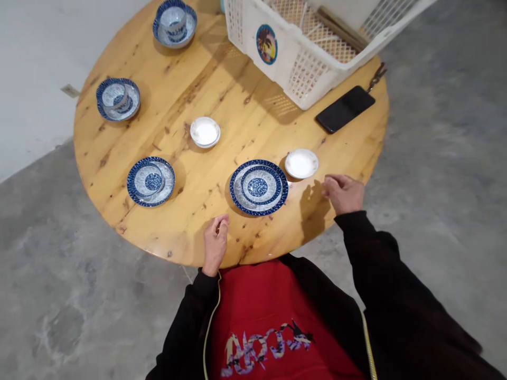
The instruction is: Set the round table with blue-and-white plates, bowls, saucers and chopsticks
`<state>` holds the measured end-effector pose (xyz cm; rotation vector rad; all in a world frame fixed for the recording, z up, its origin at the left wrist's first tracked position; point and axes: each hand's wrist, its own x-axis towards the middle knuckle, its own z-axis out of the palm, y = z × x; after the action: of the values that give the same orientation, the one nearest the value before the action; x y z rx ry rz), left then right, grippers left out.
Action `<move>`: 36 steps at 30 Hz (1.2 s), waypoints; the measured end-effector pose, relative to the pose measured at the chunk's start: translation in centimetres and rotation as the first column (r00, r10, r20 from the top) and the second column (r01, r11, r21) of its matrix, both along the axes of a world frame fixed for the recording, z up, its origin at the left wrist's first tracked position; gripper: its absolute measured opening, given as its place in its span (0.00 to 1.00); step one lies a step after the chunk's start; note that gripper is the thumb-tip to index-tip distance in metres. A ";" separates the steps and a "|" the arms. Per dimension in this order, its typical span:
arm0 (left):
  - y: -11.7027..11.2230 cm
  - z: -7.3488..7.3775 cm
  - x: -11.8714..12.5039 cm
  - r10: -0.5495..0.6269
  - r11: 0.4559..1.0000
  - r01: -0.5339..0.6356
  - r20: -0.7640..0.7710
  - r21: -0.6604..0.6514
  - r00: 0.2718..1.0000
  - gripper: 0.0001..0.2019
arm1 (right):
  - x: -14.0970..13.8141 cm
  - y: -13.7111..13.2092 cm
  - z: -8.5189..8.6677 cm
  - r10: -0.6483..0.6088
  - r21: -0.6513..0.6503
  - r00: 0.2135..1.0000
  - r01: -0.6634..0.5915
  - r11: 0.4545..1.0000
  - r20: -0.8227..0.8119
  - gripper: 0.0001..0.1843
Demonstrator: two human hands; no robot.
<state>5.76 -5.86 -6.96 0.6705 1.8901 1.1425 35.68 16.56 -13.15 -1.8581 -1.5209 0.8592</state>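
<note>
Unclenched and empty, the left hand (216, 241) and right hand (346, 194) flank blue dishes (259, 187) already nested, central white saucers (205, 132) standing apart.

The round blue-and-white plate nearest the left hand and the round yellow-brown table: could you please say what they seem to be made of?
The round blue-and-white plate looks like glazed ceramic, from its smooth, crisply patterned surface, though melamine is possible. The round yellow-brown table seems varnished wood, from its knots and soft sheen; solid or veneer, I cannot tell.
</note>
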 end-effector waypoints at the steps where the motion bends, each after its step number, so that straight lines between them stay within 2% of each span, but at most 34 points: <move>1: -0.1 0.0 -0.2 -0.013 1.000 0.013 -0.002 0.005 1.000 0.15 | 0.0 -1.8 0.4 -0.051 -0.022 0.998 0.050 0.998 -0.047 0.19; 5: -0.3 -0.5 -1.0 -0.085 0.996 0.086 -0.016 0.013 0.996 0.15 | -0.7 -10.3 1.5 -0.157 -0.106 0.967 0.138 0.985 -0.198 0.18; 9: -0.8 -1.3 -1.7 -0.173 0.985 0.173 -0.023 0.008 0.985 0.16 | -2.5 -18.3 1.6 -0.271 -0.273 0.910 0.187 0.944 -0.314 0.21; 13: -1.9 -1.8 -1.9 -0.197 0.980 0.197 -0.020 0.016 0.980 0.16 | -4.9 -23.4 1.4 -0.288 -0.417 0.892 0.128 0.900 -0.348 0.24; 16: -3.3 -1.8 -1.7 -0.165 0.986 0.165 0.000 0.019 0.986 0.16 | -6.4 -24.6 1.5 -0.195 -0.477 0.902 -0.014 0.879 -0.386 0.25; 20: -5.8 -1.5 -1.3 -0.078 0.997 0.078 0.017 0.017 0.997 0.17 | -7.0 -23.8 1.9 -0.059 -0.451 0.897 -0.163 0.877 -0.438 0.24; 23: -7.8 -1.2 -0.8 -0.001 1.000 0.001 0.025 0.001 1.000 0.18 | -6.3 -23.0 2.1 -0.037 -0.404 0.886 -0.174 0.898 -0.463 0.24; 27: -9.8 -0.4 0.7 0.061 0.998 -0.060 0.024 -0.016 0.998 0.17 | -3.7 -23.1 1.9 -0.063 -0.378 0.877 -0.139 0.915 -0.475 0.25; 32: -11.1 0.7 3.8 0.038 0.999 -0.037 0.044 -0.012 0.998 0.19 | -0.2 -25.3 1.5 -0.183 -0.439 0.864 -0.048 0.897 -0.468 0.27; 36: -12.1 1.2 6.5 0.022 1.000 -0.022 0.048 0.019 0.999 0.19 | 1.3 -27.5 1.4 -0.204 -0.465 0.834 -0.070 0.883 -0.513 0.27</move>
<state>12.25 -17.92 -5.80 0.6292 1.8521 1.1826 36.97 -10.89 -11.76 -1.7300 -0.9219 1.6754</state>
